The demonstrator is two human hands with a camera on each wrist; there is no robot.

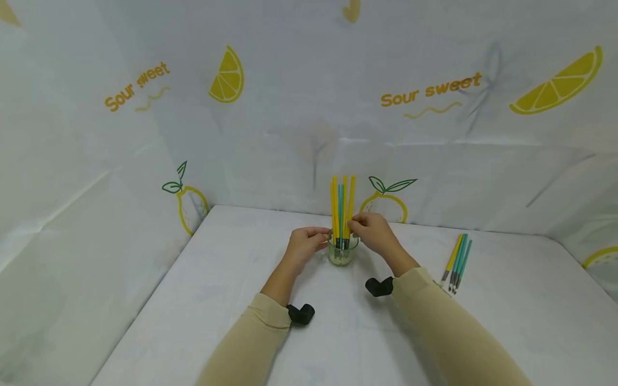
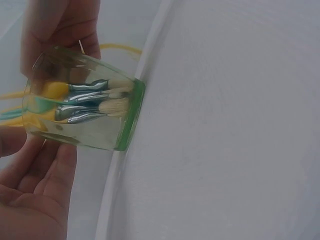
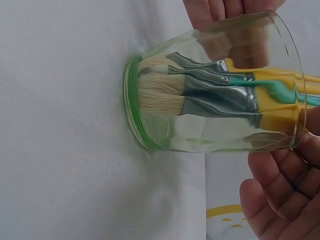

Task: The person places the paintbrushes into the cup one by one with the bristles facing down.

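Note:
A clear glass cup (image 1: 340, 260) with a green base stands upright on the table, holding several paintbrushes (image 1: 335, 206), bristles down, with yellow and teal handles. My left hand (image 1: 303, 246) holds the cup's left side near the rim, fingers reaching behind the glass. On the other side, my right hand (image 1: 376, 233) pinches a yellow-handled paintbrush (image 1: 351, 201) just above the rim. Through the glass in the right wrist view, pale bristles (image 3: 160, 100) and dark metal ferrules show near the base. The rim and fingers partly hide the pinch.
More paintbrushes (image 1: 461, 262), yellow and teal, lie together on the white table (image 1: 207, 300) to the right of the cup. Behind stands a white sheet (image 1: 289, 118) printed with lemons. Black wrist cameras (image 1: 301, 314) sit by both wrists.

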